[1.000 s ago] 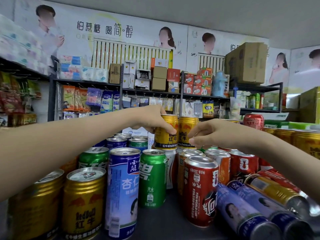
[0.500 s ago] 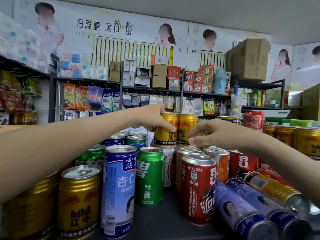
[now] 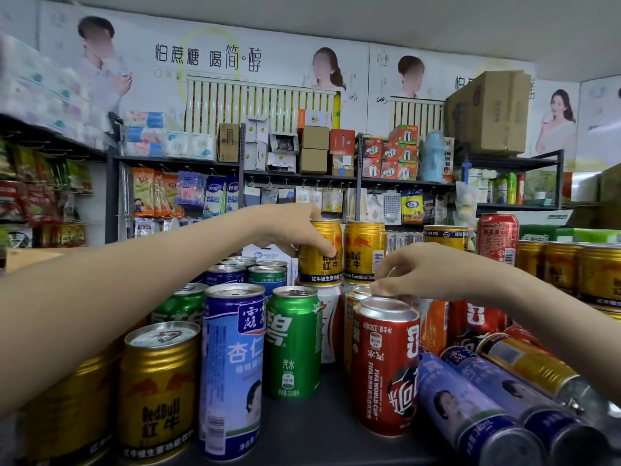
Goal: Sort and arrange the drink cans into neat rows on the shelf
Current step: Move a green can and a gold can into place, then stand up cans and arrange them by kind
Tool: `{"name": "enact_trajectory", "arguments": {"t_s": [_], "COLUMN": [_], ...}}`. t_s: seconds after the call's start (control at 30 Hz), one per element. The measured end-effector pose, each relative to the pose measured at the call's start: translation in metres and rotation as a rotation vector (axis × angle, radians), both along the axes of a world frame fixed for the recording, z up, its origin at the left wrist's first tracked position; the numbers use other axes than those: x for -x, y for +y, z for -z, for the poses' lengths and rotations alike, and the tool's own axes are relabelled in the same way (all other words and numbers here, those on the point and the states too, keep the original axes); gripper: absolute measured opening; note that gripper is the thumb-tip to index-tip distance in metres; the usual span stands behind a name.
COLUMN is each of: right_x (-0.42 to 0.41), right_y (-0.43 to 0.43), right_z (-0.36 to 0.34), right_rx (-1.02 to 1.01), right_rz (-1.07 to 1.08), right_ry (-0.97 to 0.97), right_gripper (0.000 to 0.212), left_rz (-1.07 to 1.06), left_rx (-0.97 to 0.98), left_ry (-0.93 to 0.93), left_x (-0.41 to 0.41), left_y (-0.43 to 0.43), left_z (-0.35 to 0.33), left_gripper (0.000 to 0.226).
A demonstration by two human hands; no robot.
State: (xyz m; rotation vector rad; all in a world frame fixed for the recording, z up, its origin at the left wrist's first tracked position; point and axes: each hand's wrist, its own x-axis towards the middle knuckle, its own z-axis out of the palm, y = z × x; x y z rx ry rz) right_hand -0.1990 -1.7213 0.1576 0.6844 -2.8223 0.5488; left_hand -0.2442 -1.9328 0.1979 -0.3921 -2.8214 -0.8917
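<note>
At the lower right of the frame, blue cans (image 3: 470,408) lie on their sides on the shelf (image 3: 302,428) and could roll if the upright red can (image 3: 386,364) just left of them gets knocked. Behind it, right of centre, the right hand (image 3: 423,274) bunches its fingers over an orange can's top (image 3: 359,292); I cannot tell whether they pinch anything. Farther back, at centre, the left hand (image 3: 289,230) wraps thumb and fingers round a gold can (image 3: 319,269). That can seems to stand on a white can (image 3: 327,317), just beside its gold neighbour (image 3: 364,250), so a sideways nudge could topple both.
</note>
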Motion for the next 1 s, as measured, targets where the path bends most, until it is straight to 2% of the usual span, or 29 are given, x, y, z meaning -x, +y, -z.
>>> {"name": "enact_trajectory", "arguments": {"t_s": [0.37,0.6,0.77,0.9,1.0], "right_x": [-0.003,-0.014,-0.032,-0.031,-0.036], "right_y": [-0.007,-0.001,0.011,0.005,0.002], "right_z": [-0.003,-0.003,-0.011,-0.005,-0.003], "right_rx": [-0.093,-0.082,-0.178,-0.320,-0.309], "right_rz": [0.027,0.001,-0.238,-0.270,-0.280], "right_ry": [0.027,0.061,-0.212,-0.193,-0.207], "right_gripper": [0.037,0.046,0.062,0.078,0.076], "left_rz": [-0.021,-0.027,-0.040,-0.057,0.001], "left_rx": [0.048,0.084,0.211,0.471,0.516], "left_ry": [-0.022,0.048,0.201,0.431,0.498], "left_x": [-0.002,-0.006,-0.020,-0.042,-0.062], "left_y": [0.005,0.005,0.006,0.006,0.007], "left_z": [0.003,0.004,0.005,0.011,0.015], "left_gripper": [0.081,0.088,0.087,0.084,0.063]}}
